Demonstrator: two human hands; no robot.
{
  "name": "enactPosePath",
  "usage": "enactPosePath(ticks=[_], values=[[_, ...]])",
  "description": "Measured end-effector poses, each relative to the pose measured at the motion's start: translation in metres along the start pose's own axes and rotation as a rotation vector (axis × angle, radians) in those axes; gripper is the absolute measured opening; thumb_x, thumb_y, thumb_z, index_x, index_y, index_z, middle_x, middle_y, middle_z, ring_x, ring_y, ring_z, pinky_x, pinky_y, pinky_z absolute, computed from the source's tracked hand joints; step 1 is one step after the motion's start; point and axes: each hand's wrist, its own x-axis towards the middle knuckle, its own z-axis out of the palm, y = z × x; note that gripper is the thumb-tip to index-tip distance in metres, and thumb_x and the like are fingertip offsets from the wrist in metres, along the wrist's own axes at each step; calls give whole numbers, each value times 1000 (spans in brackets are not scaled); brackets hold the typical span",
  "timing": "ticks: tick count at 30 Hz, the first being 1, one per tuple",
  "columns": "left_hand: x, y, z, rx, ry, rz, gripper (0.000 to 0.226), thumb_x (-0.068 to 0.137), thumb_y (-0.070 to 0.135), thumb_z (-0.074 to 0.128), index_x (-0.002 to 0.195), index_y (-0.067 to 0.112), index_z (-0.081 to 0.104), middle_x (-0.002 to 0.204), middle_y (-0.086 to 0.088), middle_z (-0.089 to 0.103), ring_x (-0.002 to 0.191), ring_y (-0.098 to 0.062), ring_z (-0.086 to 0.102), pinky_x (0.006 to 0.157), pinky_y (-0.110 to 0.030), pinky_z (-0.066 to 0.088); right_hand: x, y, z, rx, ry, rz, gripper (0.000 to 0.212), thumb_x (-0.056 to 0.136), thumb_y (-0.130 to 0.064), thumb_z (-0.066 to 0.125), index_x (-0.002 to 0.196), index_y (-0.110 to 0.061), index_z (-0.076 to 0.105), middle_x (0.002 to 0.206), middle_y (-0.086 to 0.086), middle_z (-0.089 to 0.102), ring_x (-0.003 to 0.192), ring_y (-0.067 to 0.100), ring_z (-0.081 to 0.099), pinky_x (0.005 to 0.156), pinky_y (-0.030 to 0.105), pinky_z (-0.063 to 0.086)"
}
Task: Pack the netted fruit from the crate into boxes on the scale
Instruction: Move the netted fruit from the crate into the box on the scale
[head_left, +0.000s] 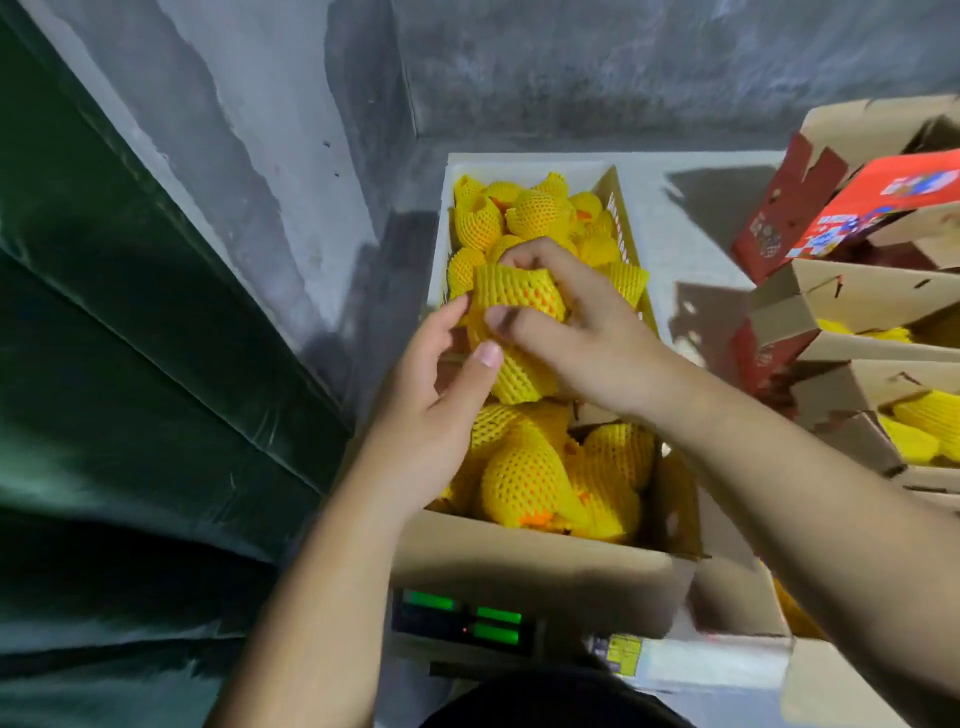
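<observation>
2 netted fruits (514, 332), stacked in yellow foam sleeves, are held above the gap between the far crate (621, 208) and the near cardboard box (530, 556). The right hand (576, 332) curls its fingers over the upper one; the left hand (431, 400) pinches the lower one, thumb on its front. The box sits on a scale (462, 621) with green digits. More boxes (857, 312) stand right.

No text, brand or number is legible. The scale (462, 621) shows three lit green display windows, digits blurred. The red carton (878, 208) carries colourful printed graphics, and a label (623, 652) lies near the scale; both too blurred to read.
</observation>
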Motion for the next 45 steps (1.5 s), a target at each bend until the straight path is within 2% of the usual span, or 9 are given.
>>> enactPosePath(ticks=[2, 4, 7, 11, 21, 25, 28, 36, 45], values=[[-8, -5, -17, 34, 9, 0, 56, 87, 74, 58, 141, 63, 48, 141, 27, 60, 126, 0, 61, 106, -43, 53, -7, -4, 16, -11, 31, -3, 16, 95, -15, 72, 108, -12, 62, 73, -16, 60, 63, -4, 52, 60, 11, 41], [-17, -10, -35, 106, 26, 4, 49, 86, 73, 58, 134, 62, 55, 132, 31, 64, 118, 8, 63, 97, -32, 54, -11, -9, 29, -112, 12, -14, 20, 96, -18, 73, 111, -13, 62, 80, -17, 60, 69, -4, 52, 66, 13, 41], [-27, -19, -57, 188, 56, -2, 27, 93, 57, 59, 120, 60, 63, 120, 37, 66, 109, 14, 63, 88, -19, 52, -17, -11, 45, -407, -169, 51, 57, 94, -36, 75, 142, -19, 50, 120, -5, 63, 103, 4, 59, 89, 25, 46], [-40, -29, -73, 231, 46, -9, 26, 101, 39, 62, 126, 47, 65, 121, 28, 69, 113, 5, 64, 96, -32, 57, -22, -17, 60, -621, -213, 144, 77, 95, -44, 70, 159, -24, 32, 155, 6, 49, 138, 23, 50, 111, 41, 45], [-70, -29, -84, 292, -53, 43, 30, 101, 44, 57, 130, 47, 63, 122, 28, 68, 116, 2, 64, 103, -43, 55, -58, -31, 90, -781, -237, 137, 59, 96, -47, 63, 149, -24, 49, 145, 9, 55, 126, 29, 58, 105, 43, 47], [-78, -29, -86, 289, -99, 51, 28, 105, 36, 59, 132, 40, 65, 123, 23, 68, 113, -1, 65, 104, -42, 55, -63, -26, 86, -887, -210, 210, 57, 96, -43, 65, 148, -25, 49, 140, 11, 55, 118, 32, 60, 93, 33, 45], [-80, -31, -89, 303, -122, 67, 29, 106, 34, 59, 133, 39, 64, 125, 21, 68, 115, -2, 65, 105, -40, 54, -67, -25, 78, -881, -180, 230, 56, 96, -40, 66, 148, -26, 50, 142, 10, 55, 119, 34, 60, 101, 43, 49], [-81, -39, -84, 337, -44, 102, 25, 105, 28, 57, 127, 35, 67, 122, 16, 69, 111, -6, 66, 99, -42, 57, -76, -25, 86, -807, -141, 148, 50, 96, -42, 65, 142, -23, 56, 140, 6, 61, 118, 25, 61, 91, 30, 45], [-85, -42, -85, 377, -37, 104, 25, 105, 31, 55, 125, 39, 68, 122, 19, 69, 112, -6, 65, 96, -39, 58, -82, -21, 79, -856, -48, 230, 49, 97, -40, 67, 142, -24, 57, 140, 9, 60, 117, 31, 62, 93, 36, 50]])
